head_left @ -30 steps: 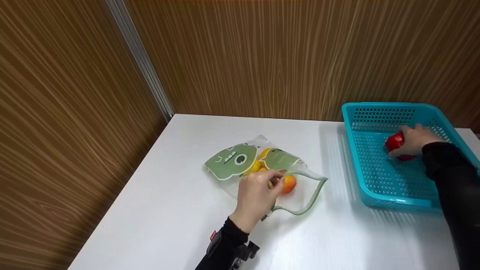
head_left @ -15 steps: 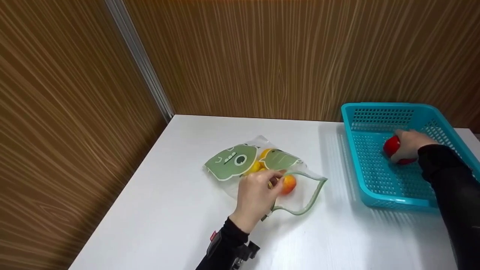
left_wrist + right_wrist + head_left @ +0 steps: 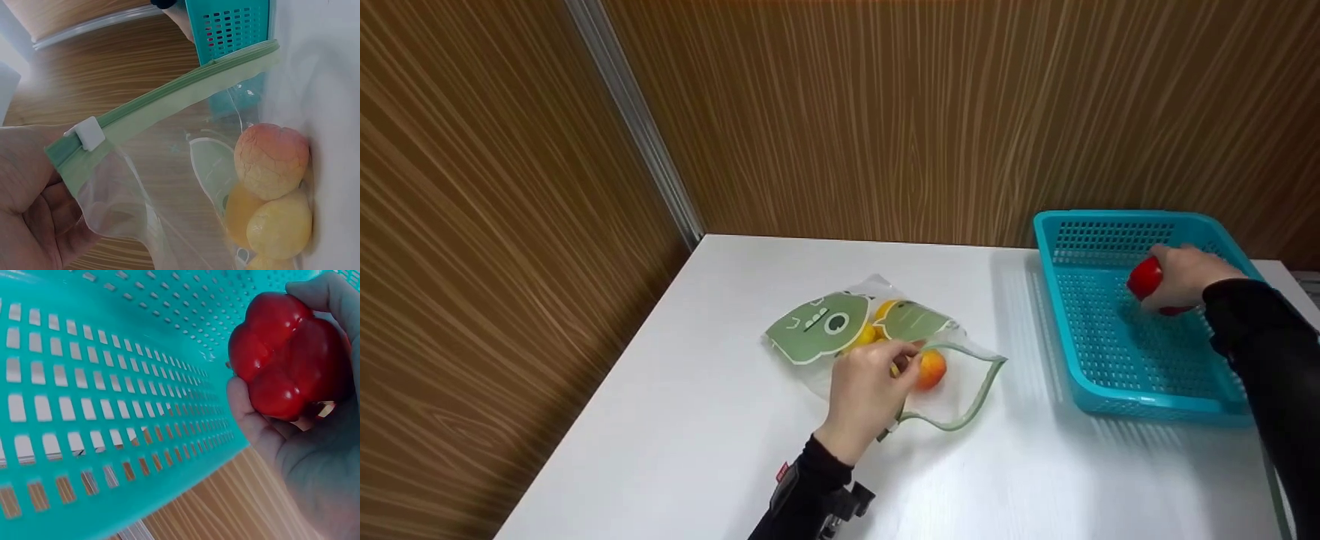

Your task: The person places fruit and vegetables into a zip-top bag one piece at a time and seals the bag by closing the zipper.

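Note:
My right hand (image 3: pixel 1189 271) grips a red bell pepper (image 3: pixel 281 354) with fingers and thumb around it. The pepper is held within the turquoise basket (image 3: pixel 1065 337), apart from its floor as far as the head view shows. On the white table, my left hand (image 3: pixel 864 386) pinches the mouth edge of a clear zip bag (image 3: pixel 819 330) printed with green monster shapes. Beside those fingers is the white slider (image 3: pixel 90 133) in the left wrist view. The bag's green-edged mouth gapes toward the basket. Inside lie a peach-like orange-red fruit (image 3: pixel 271 160) and several yellow fruits (image 3: pixel 279 225), partly hidden.
The white table (image 3: pixel 660 390) backs onto a wood-grain panel (image 3: pixel 840 120). Another such panel (image 3: pixel 495 247) stands along the left. Raised, perforated walls surround the basket, which sits at the table's right rear.
My right hand has tightened its grip on the pepper and lifted it slightly off the basket floor. The left hand keeps its pinch on the bag. The head view has shifted a little.

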